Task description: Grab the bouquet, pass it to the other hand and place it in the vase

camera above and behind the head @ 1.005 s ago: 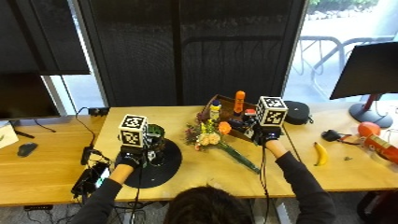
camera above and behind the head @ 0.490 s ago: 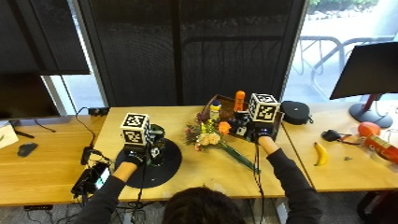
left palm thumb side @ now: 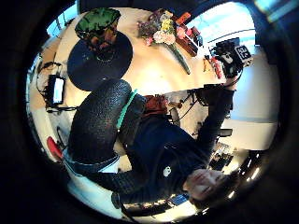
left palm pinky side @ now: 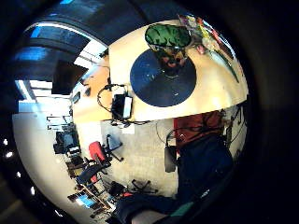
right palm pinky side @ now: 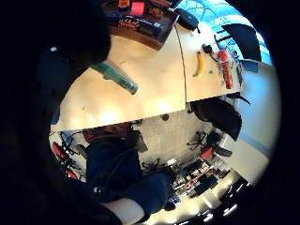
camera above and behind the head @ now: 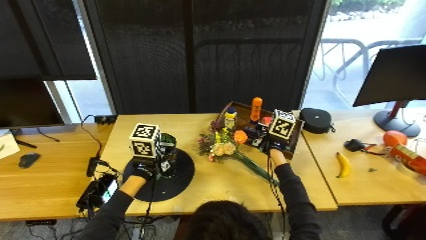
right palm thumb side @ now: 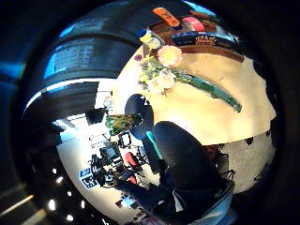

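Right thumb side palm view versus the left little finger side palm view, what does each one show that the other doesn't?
Only the right thumb side view shows the whole bouquet lying on the table, blooms and green-wrapped stems, with the wooden tray of small items behind it.

Only the left little finger side view shows the vase close up, standing on the dark round mat, and the device with cables by the table edge.

Both show the wooden table, and the vase appears in both, though distant in the right view.
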The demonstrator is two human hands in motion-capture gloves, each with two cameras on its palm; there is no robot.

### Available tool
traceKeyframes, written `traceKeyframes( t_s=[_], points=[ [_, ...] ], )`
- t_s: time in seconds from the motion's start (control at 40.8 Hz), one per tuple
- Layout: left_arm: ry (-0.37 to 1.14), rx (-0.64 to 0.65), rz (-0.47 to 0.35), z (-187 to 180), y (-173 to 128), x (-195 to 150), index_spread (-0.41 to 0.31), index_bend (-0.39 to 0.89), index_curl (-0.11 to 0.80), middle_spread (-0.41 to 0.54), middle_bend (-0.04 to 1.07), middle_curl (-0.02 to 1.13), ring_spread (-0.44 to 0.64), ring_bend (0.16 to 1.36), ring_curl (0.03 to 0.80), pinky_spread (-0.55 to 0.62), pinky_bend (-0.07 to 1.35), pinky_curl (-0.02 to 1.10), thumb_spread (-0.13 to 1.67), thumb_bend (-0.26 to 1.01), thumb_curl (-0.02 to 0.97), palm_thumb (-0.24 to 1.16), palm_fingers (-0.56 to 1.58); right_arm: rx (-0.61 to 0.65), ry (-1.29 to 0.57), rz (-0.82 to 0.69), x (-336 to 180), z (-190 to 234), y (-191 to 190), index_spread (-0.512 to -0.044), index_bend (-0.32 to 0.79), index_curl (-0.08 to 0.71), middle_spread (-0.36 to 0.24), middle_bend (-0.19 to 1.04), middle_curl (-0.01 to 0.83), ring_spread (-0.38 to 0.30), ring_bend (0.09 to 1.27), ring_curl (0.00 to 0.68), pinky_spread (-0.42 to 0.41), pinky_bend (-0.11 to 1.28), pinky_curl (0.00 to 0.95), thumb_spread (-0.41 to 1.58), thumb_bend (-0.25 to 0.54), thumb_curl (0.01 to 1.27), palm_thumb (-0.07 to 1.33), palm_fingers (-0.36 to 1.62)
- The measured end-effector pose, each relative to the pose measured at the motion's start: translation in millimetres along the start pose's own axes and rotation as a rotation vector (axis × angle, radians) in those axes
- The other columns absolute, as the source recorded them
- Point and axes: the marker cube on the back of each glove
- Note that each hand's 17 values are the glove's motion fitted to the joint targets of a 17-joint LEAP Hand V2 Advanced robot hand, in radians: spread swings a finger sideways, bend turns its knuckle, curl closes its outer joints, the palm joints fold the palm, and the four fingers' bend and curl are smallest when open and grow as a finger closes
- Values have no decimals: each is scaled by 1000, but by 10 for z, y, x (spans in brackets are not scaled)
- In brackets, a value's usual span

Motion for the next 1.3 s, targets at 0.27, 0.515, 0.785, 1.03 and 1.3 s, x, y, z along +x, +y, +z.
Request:
traceKeyframes(
  t_s=[0.27,0.515,0.785,1.03,1.3],
  points=[
    [0,-5,5,27,11,13,-11,167,351,247,185,282,410,476,235,462,234,301,1158,-19,258,225,101,5,31,44,234,576,-673,-201,81,138,8,263,370,-17,614,349,160,546,367,1106,-15,282,421,553],
    [-1,-32,7,94,-32,38,-10,166,354,246,183,294,410,479,238,463,234,308,1160,-19,265,217,97,143,34,22,398,1116,-909,-204,59,131,-16,263,383,-37,628,361,146,562,372,1087,-14,308,486,534],
    [15,-25,1,112,-74,4,-3,165,353,247,183,303,416,482,242,463,235,314,1163,-17,271,216,92,152,117,78,471,1682,-1092,-255,85,133,-61,280,396,-89,611,361,167,543,366,1072,-10,328,553,502],
    [16,-31,4,117,-3,3,-2,164,353,246,187,313,419,476,243,464,232,317,1165,-18,275,216,93,271,56,152,286,1867,-1060,-292,324,255,-148,218,396,-212,580,356,-65,392,313,1107,107,367,850,933],
    [32,-33,3,148,-32,-40,-1,164,353,246,189,320,421,473,246,464,230,320,1165,-18,276,222,94,375,-78,210,350,1985,-1159,-258,320,365,-186,270,453,-229,593,424,-245,339,346,1138,153,376,1011,1200]
  ],
)
